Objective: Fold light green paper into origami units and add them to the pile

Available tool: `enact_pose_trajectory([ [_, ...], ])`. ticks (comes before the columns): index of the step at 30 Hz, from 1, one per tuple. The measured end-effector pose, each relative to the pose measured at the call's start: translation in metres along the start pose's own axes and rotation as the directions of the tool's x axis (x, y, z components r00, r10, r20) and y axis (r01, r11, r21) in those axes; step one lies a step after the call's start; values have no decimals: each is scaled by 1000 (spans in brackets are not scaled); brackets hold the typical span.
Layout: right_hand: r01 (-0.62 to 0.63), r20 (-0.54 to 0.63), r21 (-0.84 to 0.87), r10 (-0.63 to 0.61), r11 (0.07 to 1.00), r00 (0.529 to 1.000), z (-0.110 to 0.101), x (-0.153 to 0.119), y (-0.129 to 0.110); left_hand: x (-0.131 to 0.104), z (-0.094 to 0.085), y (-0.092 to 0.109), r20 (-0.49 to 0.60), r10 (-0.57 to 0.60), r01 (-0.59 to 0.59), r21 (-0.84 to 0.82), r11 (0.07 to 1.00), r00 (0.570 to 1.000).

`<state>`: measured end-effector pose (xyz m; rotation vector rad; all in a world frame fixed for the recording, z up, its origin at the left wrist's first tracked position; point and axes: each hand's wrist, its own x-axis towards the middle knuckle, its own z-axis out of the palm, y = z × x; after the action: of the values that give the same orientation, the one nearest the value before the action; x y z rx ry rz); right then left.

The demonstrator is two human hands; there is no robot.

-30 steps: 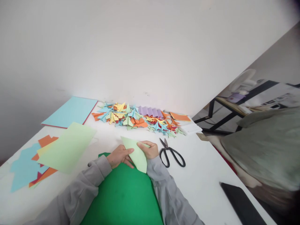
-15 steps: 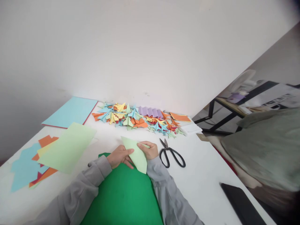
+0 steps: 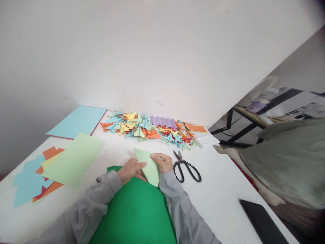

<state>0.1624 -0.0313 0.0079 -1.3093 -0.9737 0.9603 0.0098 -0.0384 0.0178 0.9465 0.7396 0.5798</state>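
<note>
A piece of light green paper [image 3: 149, 168], pointed at its upper left corner, is held between my two hands above the green cloth over my front [image 3: 137, 210]. My left hand [image 3: 132, 170] grips its left side, thumb on top and fingers underneath. On the upper right edge, my right hand [image 3: 163, 163] pinches the paper between thumb and fingers. Just right of that hand lie black-handled scissors [image 3: 186, 166], blades apart. Beyond the hands, many folded paper planes [image 3: 139, 131] in several colours are heaped along the wall.
At left, a larger light green sheet [image 3: 73, 159] overlaps coloured paper scraps [image 3: 30, 178]. A blue sheet [image 3: 77, 121] lies behind it. Purple pleated paper [image 3: 164, 122] and orange paper [image 3: 195, 127] sit by the wall. A black flat object [image 3: 262, 220] is near the right edge, beside another person [image 3: 284, 162].
My hands and the green paper have barely moved; the left fingers have drawn in closer beneath the paper. The whole view has shifted very slightly.
</note>
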Motion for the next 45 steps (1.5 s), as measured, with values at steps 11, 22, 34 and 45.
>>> enact_pose_trajectory([
  [11,-34,-32,66,36,997,999,1,-1,0,-1,0,-1,47,-15,14,23,1000,999],
  [22,-13,-88,36,16,999,996,1,-2,1,-1,1,0,103,-49,39,89,995,993],
  [34,63,-148,-19,-65,998,987,1,-5,-6,-3,5,-1,26,-50,46,138,989,998],
  [45,67,-138,-33,-71,997,988,0,-3,-5,-1,1,-6,86,-61,41,223,974,994],
])
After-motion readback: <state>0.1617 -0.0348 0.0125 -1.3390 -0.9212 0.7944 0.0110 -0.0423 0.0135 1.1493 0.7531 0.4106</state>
